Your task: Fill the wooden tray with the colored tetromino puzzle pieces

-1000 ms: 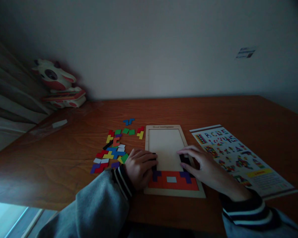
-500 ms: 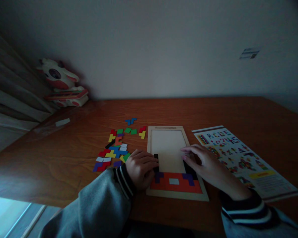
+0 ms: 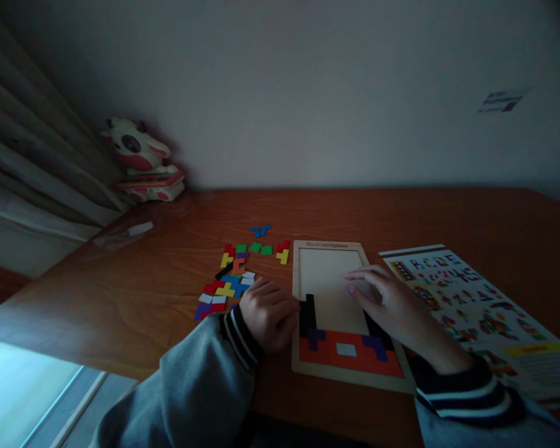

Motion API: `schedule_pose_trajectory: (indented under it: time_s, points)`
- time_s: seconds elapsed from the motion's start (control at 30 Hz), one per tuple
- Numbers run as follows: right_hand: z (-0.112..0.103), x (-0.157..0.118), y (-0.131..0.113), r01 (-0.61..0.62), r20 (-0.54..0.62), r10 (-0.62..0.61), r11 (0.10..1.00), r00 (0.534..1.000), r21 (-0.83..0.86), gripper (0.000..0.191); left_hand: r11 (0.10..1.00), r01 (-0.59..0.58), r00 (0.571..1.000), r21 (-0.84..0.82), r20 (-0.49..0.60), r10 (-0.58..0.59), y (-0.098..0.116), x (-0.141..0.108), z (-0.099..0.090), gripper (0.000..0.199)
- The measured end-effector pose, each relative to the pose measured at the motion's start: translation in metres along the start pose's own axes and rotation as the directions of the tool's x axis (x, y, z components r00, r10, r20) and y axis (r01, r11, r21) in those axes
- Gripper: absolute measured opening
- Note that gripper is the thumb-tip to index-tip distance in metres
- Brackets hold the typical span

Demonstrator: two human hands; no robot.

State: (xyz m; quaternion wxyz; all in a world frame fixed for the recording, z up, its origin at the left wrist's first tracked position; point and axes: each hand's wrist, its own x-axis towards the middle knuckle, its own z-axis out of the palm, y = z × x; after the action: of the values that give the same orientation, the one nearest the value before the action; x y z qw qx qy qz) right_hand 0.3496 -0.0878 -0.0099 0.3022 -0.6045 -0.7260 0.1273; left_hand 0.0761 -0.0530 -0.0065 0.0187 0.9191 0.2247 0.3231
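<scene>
The wooden puzzle board lies flat, its near end filled with red and purple pieces around a pale grey piece. Black pieces stand along the left inner edge of the tray, and others along the right are partly covered. Beside the left rim, my left hand is curled closed; whatever its fingers may hold is hidden. My right hand hovers over the board's right side, thumb and forefinger apart, with nothing visible between them.
Several loose coloured pieces lie left of the board, with two blue pieces farther back. A printed pattern sheet rests at the right. A cow toy sits by the curtain at the far left.
The camera view has turned left, so the scene sits farther right. My left hand has drawn back from the black pieces to outside the left rim. My right hand stays over the board's right side.
</scene>
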Motion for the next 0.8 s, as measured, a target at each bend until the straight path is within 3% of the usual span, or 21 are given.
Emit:
schedule_pose_trajectory:
  time_s: [0.17,0.3,0.43,0.57,0.63,0.8]
  points:
    - [0.006,0.011,-0.018,0.039,0.024,-0.04,0.999,0.999,0.013,0.021,1.0,0.02,1.0,0.006,-0.003,-0.02,-0.002,-0.007,-0.006,0.019]
    - [0.015,0.021,-0.033,0.093,-0.005,-0.093,0.993,0.996,0.068,0.02,0.993,0.114,0.993,0.031,0.019,-0.115,-0.009,-0.012,-0.021,0.022]
    - [0.031,0.03,-0.045,0.128,-0.007,-0.129,0.985,0.992,0.111,0.017,0.938,0.297,0.952,0.176,0.021,-0.306,-0.041,-0.022,-0.048,0.024]
    - [0.044,0.033,-0.065,0.147,0.056,-0.156,0.978,0.986,0.151,0.016,0.856,0.413,0.871,0.309,0.14,-0.471,-0.078,-0.04,-0.074,0.023]
    - [0.05,0.032,-0.077,0.162,0.094,-0.179,0.972,0.979,0.17,0.015,0.87,0.396,0.856,0.293,0.225,-0.466,-0.086,-0.049,-0.082,0.023]
    - [0.069,0.032,-0.104,0.227,0.156,-0.258,0.955,0.953,0.191,0.016,0.945,0.269,0.89,0.188,0.325,-0.318,-0.084,-0.055,-0.088,0.028]
